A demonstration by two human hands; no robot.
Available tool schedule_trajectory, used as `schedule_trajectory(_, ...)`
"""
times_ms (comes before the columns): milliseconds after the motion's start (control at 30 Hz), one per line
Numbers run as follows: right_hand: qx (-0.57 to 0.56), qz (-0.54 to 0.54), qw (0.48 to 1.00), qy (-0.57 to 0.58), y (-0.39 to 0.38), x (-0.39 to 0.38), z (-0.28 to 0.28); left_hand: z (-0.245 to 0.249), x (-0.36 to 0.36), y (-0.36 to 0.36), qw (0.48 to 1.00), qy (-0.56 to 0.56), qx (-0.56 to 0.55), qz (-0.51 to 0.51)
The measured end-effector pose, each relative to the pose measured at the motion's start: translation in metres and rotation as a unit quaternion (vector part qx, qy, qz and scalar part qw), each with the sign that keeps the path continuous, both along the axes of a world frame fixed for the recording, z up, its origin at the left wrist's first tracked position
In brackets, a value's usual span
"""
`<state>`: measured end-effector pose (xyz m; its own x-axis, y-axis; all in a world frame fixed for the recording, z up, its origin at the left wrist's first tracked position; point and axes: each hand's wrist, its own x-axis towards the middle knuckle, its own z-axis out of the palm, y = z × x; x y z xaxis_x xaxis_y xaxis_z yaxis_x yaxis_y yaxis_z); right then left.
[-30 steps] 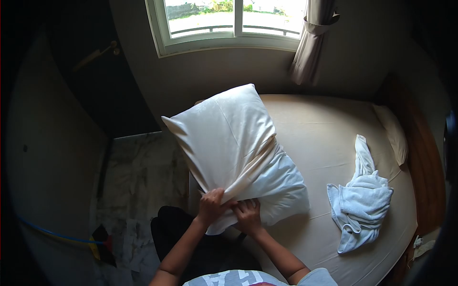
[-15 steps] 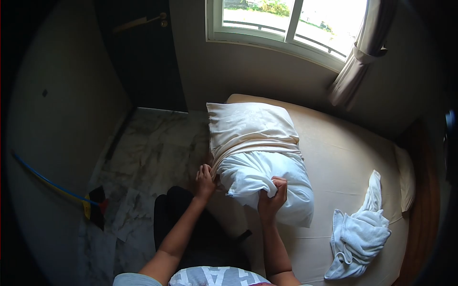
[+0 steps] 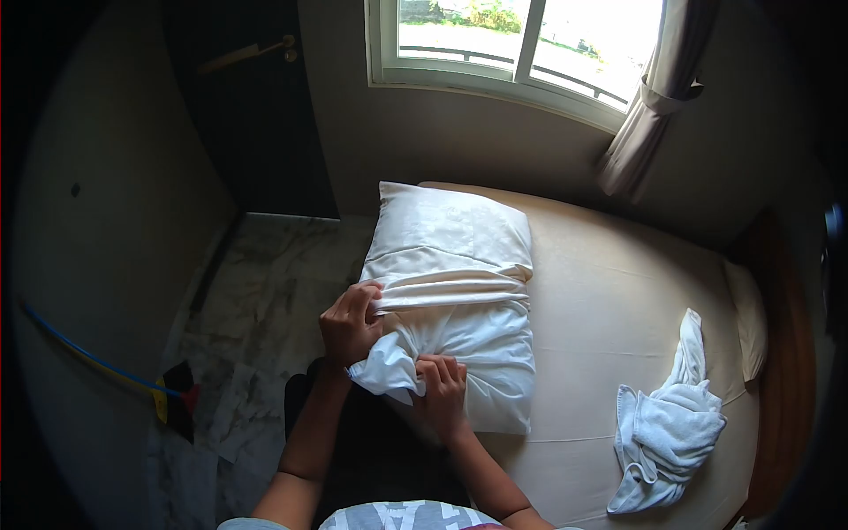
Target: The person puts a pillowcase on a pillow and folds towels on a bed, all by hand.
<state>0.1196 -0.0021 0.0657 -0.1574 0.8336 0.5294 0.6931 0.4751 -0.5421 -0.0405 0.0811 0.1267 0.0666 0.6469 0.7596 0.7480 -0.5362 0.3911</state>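
Observation:
A white pillow (image 3: 495, 358) lies on the bed's near left side, its far half covered by a cream pillowcase (image 3: 450, 225). The case's opening is bunched in folds across the pillow's middle. At the left end of those folds, my left hand (image 3: 352, 325) is closed on the pillowcase edge. My right hand (image 3: 442, 389) has its fingers curled around gathered white fabric at the pillow's near left corner. Part of that corner sticks out between the two hands. Both palms are hidden.
The bed (image 3: 592, 353) has a cream fitted sheet. A crumpled white towel (image 3: 671, 433) lies at its right, near another pillow (image 3: 748, 322) by the wooden headboard (image 3: 786, 380). A broom (image 3: 172, 402) leans at the left wall. A window (image 3: 512, 44) and curtain (image 3: 654, 106) are beyond.
The pillow has shifted left and turned slightly. My left hand has risen along the pillowcase edge, and my right hand has moved left and down with the white fabric.

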Motion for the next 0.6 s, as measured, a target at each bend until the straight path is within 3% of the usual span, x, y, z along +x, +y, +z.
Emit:
schedule_trajectory(67,-0.045,0.188,0.977,0.091,0.013,0.016,0.025,0.010,0.003,-0.005,1.000,0.005,-0.008,0.000)
schedule_trajectory(133,-0.085,0.323,0.911,0.242,0.023,0.031,0.041,0.005,0.002,-0.016,0.997,-0.023,-0.070,-0.021)
schedule_trajectory(167,-0.103,0.280,0.920,0.256,0.021,0.036,0.051,0.004,0.002,-0.021,0.991,-0.058,-0.107,-0.048)
schedule_trajectory(200,-0.048,0.209,0.958,0.190,0.028,0.038,0.046,0.009,-0.001,-0.029,0.963,-0.074,-0.238,-0.100)
schedule_trajectory(233,0.006,0.135,0.984,0.120,0.036,0.037,0.041,0.002,-0.004,-0.033,0.953,-0.010,-0.274,-0.132)
schedule_trajectory(300,0.002,0.003,1.000,-0.013,0.047,0.036,0.034,-0.006,-0.008,-0.039,0.887,-0.005,-0.424,-0.185)
schedule_trajectory(400,0.061,-0.075,0.995,-0.028,0.077,0.039,-0.013,-0.011,0.013,-0.058,0.907,0.151,-0.365,-0.144)
schedule_trajectory(500,0.170,-0.155,0.970,-0.080,0.110,0.062,-0.017,-0.048,0.024,-0.072,0.905,0.226,-0.349,-0.096)
schedule_trajectory(600,0.153,-0.263,0.940,-0.153,0.124,0.135,-0.040,-0.091,0.016,-0.080,0.924,0.231,-0.298,-0.064)
